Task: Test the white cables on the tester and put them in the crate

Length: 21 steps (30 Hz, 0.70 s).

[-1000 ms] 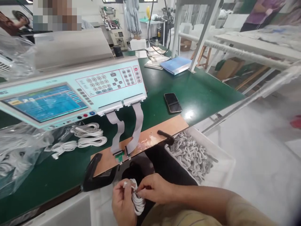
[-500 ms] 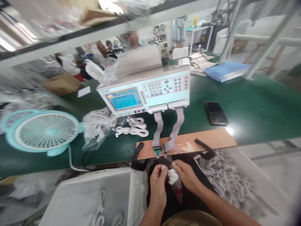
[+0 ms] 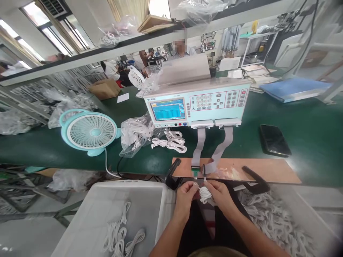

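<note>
Between my hands hangs a coiled white cable (image 3: 205, 195), just below the front edge of the bench. My left hand (image 3: 184, 196) is closed in a pinch on one end of it, right under the green adapter board (image 3: 195, 172). With thumb and fingers, my right hand (image 3: 221, 196) grips the cable's other end by the second test connector (image 3: 205, 169). Whether either plug touches its socket is too small to tell. Two grey ribbon cables (image 3: 199, 146) run from these connectors up to a white bench tester (image 3: 214, 101) with a lit blue screen.
Black clamps (image 3: 174, 175) hold a wooden strip (image 3: 278, 169) at the bench edge. A turquoise fan (image 3: 91, 132), bagged cables (image 3: 136, 134) and loose coils (image 3: 175, 141) lie left; a phone (image 3: 275, 140) lies right. Below are a white bin (image 3: 150, 189) with several coils and a heap of cables (image 3: 276, 217).
The view has swung left and become sharper. Both hands have moved up close to the test connectors, with the coiled cable still between them.
</note>
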Motion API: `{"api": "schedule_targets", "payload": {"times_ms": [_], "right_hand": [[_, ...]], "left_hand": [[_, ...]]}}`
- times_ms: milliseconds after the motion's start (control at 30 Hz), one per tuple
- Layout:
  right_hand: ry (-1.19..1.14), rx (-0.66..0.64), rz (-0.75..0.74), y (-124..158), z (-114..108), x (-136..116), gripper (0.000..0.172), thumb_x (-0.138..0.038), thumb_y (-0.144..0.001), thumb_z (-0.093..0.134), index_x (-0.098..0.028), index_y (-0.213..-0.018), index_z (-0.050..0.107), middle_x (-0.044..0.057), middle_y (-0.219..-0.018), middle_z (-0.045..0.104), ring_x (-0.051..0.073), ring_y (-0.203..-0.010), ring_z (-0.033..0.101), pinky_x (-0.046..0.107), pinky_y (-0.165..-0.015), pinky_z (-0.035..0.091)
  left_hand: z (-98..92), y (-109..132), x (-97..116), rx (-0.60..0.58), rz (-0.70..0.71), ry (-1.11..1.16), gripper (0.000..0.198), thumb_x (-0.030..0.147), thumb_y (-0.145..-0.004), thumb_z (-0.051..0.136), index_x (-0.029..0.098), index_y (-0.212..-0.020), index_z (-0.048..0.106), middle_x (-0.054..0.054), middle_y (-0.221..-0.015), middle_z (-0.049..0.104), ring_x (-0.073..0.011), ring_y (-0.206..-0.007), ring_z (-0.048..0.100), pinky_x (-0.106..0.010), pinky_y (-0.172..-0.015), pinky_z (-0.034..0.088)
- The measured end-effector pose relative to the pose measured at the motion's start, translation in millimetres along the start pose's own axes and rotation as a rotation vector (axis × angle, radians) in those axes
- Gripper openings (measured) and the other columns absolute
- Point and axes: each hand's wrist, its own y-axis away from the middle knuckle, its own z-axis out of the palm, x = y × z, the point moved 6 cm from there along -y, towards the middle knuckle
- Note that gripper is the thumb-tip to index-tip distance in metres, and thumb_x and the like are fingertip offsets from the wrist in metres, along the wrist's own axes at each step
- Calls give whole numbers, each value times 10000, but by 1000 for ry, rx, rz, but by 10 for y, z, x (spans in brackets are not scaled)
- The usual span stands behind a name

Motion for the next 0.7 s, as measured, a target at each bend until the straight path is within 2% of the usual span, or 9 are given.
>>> {"api": "schedule_targets", "payload": {"times_ms": [133,233,433,533,700], "right_hand": [[-32,22,36,-8,-14,-7,521,-661,-598,715,-142,-631,686,39,-586,614,168,-539,520,277,-536,414],[-113,23,88,-33,7,54,510,-637,-578,751,-134,-603,674,35,-547,600,144,-489,495,264,-494,396],[-346,73,215,-39,59,121,436,-527,-514,842,-130,-615,692,39,-554,620,134,-479,505,253,-483,422],[-348,55,242,-36,58,128,422,-511,-510,849,-132,-631,709,43,-561,630,143,-488,523,259,-494,432],[-304,26,229,-35,23,166,402,-510,-558,834,-140,-676,729,43,-585,641,154,-530,545,256,-520,434]], "left_hand": [[25,-23,65,-152,53,-134,286,418,-788,634,135,-755,657,-6,-664,601,-113,-594,529,-240,-612,464],[21,-62,111,-191,95,-209,300,420,-807,597,137,-741,675,-22,-689,612,-139,-648,547,-258,-645,466],[-7,-161,134,-83,142,-233,275,366,-748,620,146,-583,630,-8,-583,572,-146,-607,528,-261,-632,431],[29,-165,149,-65,143,-244,254,339,-731,608,147,-564,622,4,-553,555,-137,-584,507,-251,-615,402],[61,-129,116,32,148,-186,263,324,-721,598,150,-525,591,15,-519,512,-128,-566,471,-247,-605,389]]}}
